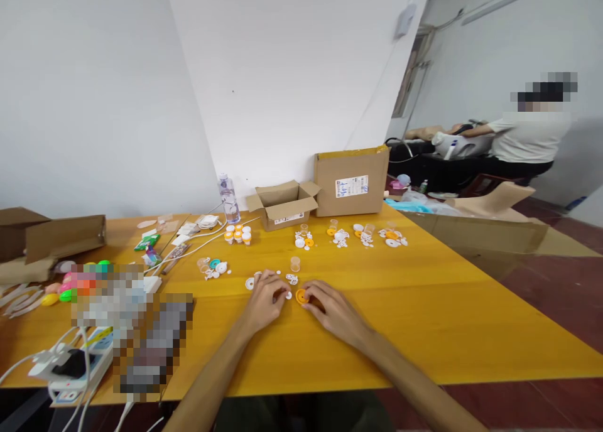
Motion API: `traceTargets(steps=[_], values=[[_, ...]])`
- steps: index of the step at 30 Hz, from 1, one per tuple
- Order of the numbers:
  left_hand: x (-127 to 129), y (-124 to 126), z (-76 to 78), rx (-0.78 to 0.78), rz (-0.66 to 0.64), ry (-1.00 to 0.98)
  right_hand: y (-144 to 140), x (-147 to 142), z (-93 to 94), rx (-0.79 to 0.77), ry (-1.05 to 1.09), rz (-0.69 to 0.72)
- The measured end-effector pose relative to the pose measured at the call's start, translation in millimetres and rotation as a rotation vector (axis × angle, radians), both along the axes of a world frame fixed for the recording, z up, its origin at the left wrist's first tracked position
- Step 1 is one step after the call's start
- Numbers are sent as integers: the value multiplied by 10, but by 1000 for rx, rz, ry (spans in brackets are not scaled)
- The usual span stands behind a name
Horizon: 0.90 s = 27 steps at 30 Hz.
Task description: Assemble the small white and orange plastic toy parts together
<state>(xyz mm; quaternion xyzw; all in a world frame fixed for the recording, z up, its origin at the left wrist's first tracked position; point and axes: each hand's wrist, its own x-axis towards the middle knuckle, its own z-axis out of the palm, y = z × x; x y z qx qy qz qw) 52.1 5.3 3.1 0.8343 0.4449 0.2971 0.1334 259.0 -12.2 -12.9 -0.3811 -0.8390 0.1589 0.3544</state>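
Two hands over small plastic parts at the centre of a glossy yellow desk [424, 306].

The right hand [335, 311] pinches a round orange disc [301, 296]; the left hand [266, 299] curls onto a tiny white piece [288, 295], partly hidden under fingertips. A flat white ring [249, 284] lies just left. An open cardboard box [283, 205] sits above centre.

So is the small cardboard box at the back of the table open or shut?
Open: the small cardboard box has its top flaps spread outward; contents cannot be seen.

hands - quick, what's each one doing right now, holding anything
Left hand: fingers curled on a small white part; grip cannot be told.
Right hand: fingertips on an orange disc on the table.
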Motion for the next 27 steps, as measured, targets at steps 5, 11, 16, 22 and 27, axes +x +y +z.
traceTargets(steps=[5, 11, 16, 22, 27], values=[[-48, -2, 6, 21, 9, -8, 40, 10, -50, 91, -56, -80], [-412, 45, 29, 146, 202, 0, 21, -7, -66, 260, -186, -188], [-648, 34, -88, 142, 324, 55, -36, -123, 47, 261, -268, -117], [-621, 38, -119, 103, 304, 28, 57, -234, 55, 235, -255, -54], [-493, -44, -10, 90, 206, -78, 39, -277, 22, 207, -231, -38]])
